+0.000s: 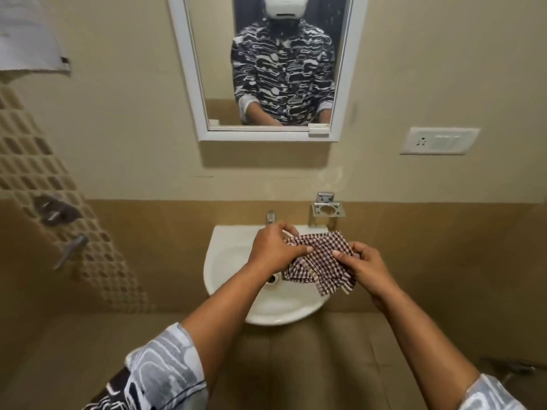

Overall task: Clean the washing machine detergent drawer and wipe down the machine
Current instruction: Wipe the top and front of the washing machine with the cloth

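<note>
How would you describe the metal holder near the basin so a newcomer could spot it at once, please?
Start at the white-framed mirror and drop to the white basin below it. On the wall above the basin's right rear corner sits the holder: a chrome bracket with a round hole, unlike the tap spout to its left.

Hands, two: left hand (270, 247), right hand (368, 266). One cloth (322, 261), held between them. One basin (228, 261) beneath them. One tap (270, 216) and one mirror (266, 69) beyond them. One socket (439, 141) up-right of the right hand.
</note>
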